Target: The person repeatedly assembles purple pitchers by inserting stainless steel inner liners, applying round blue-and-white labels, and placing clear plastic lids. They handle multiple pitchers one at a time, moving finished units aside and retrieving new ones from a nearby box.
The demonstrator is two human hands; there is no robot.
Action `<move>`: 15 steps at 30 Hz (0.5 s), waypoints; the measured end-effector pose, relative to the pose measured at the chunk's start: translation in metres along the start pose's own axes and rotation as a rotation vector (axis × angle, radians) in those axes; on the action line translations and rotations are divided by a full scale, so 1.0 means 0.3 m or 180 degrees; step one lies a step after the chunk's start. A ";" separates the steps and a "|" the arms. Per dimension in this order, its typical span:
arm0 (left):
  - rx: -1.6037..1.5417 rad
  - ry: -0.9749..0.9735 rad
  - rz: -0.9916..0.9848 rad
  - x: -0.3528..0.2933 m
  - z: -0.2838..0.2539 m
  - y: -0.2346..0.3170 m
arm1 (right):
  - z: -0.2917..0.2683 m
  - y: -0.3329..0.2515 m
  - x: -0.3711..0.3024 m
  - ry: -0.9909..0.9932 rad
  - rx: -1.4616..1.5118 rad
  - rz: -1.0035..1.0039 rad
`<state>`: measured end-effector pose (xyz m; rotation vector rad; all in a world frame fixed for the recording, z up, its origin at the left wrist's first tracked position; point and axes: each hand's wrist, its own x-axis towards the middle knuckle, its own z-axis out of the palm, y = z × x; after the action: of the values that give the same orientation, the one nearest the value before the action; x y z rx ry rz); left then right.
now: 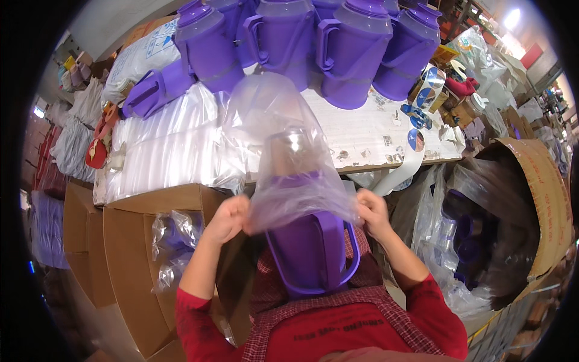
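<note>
A purple thermos jug with a loop handle leans against my lap, its handle side toward me. A clear plastic bag covers its upper part, and the bag's gathered mouth lies around the jug's middle. My left hand pinches the bag's edge to the left of the jug. On the other side, my right hand has its fingers closed on the same edge. Through the film a shiny silvery part of the jug shows. Both hands are slightly blurred.
Several purple jugs stand along the back of the white table. Stacked clear bags lie on its left. An open carton with wrapped jugs is at left; another carton holds purple parts. A sticker roll trails off the table edge.
</note>
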<state>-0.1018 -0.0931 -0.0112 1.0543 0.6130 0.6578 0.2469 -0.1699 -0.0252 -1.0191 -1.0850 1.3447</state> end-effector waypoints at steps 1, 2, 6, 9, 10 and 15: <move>0.0688 -0.0243 -0.0205 -0.048 0.053 0.014 | -0.003 -0.031 -0.054 -0.0160 0.0593 -0.0283; 0.1949 -0.1100 -0.1035 -0.076 0.099 0.040 | -0.005 -0.059 -0.094 -0.0629 0.0216 -0.0583; 0.3701 -0.2422 -0.2776 -0.174 0.338 0.109 | -0.008 -0.123 -0.262 -0.3051 -0.1450 -0.0587; 0.5214 -0.1344 -0.0865 -0.048 0.298 0.253 | 0.004 -0.077 -0.368 -0.3786 -0.1731 0.0166; 0.5134 0.0481 -0.0461 0.020 0.300 0.266 | 0.013 -0.046 -0.389 -0.3715 -0.1925 0.0102; 0.5250 -0.2386 0.2401 0.241 0.314 0.228 | 0.018 -0.034 -0.333 -0.4344 -0.2694 0.0201</move>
<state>0.0013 -0.0701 0.0760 2.9717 -0.0915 0.1876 0.2493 -0.2698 -0.0148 -0.5598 -2.8142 1.6490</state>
